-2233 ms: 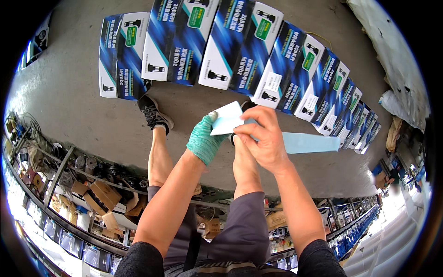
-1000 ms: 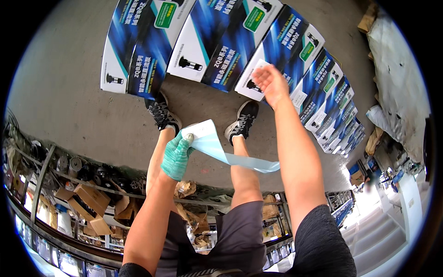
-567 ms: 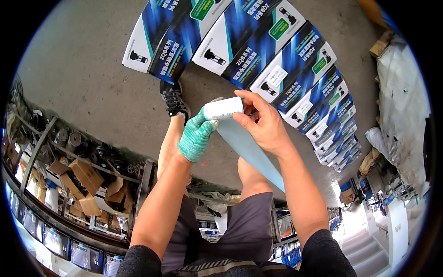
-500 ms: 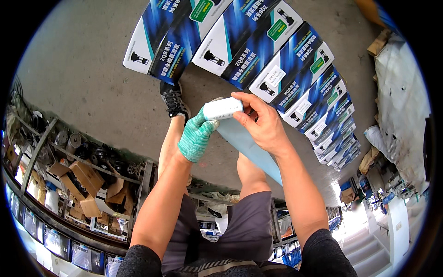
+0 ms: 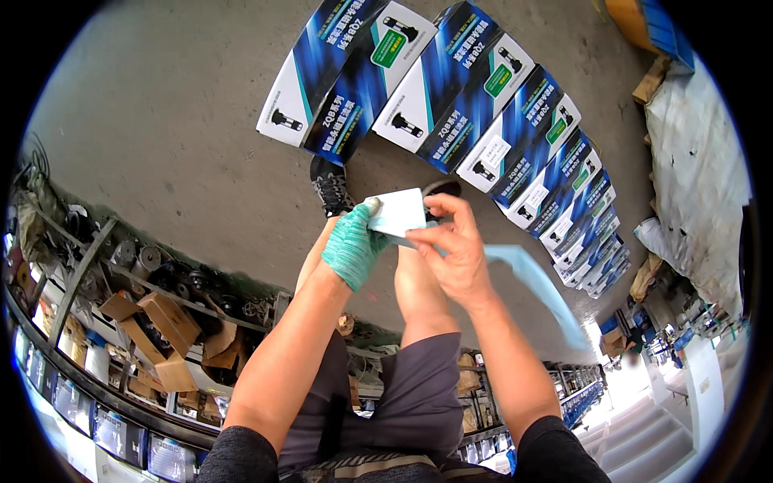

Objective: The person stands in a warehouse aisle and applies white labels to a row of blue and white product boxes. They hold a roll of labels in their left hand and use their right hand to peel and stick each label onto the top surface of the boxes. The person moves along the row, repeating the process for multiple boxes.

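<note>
Concrete floor (image 5: 177,161) below, row of blue-and-white boxes (image 5: 451,105) ahead. I see the left gloved hand (image 5: 353,241) gripping the left end of a white roll (image 5: 400,211) over the floor, probably to steady it and leave its right edge free. Bare right hand (image 5: 456,251) bent at that edge; can't tell if it's pinching. Roll's long axis runs roughly left-right; pale-blue strip (image 5: 535,275) hangs off toward lower right.
</note>
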### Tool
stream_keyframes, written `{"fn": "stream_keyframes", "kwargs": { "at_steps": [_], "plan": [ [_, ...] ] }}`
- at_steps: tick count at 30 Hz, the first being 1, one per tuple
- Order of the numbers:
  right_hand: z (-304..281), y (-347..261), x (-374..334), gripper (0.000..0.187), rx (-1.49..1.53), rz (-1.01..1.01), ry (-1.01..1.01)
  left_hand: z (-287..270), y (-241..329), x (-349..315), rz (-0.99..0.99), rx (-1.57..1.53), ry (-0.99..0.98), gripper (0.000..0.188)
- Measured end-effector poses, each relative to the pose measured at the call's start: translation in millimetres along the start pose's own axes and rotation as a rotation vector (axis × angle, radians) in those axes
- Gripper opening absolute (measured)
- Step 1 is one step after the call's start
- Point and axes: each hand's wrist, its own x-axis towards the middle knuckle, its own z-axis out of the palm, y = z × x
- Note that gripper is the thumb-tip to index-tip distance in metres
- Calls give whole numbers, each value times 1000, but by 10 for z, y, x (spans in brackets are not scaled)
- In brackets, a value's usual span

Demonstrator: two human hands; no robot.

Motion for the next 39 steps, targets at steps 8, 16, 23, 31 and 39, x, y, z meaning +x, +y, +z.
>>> {"fn": "stream_keyframes", "kwargs": {
  "at_steps": [8,16,23,31,39],
  "plan": [
    [398,146,672,20,765,375,369,-874,171,355,211,0,397,43],
    [1046,1372,1758,16,1474,633,879,-1362,320,62,189,231,338,44],
    [1201,1838,1984,12,1324,757,980,-1376,533,83,193,112,335,44],
    [1012,1742,1684,19,896,1086,735,-1255,380,161,237,23,306,41],
    [918,1713,1449,22,898,1009,622,-1061,299,136,234,88,285,47]
  ]
}}
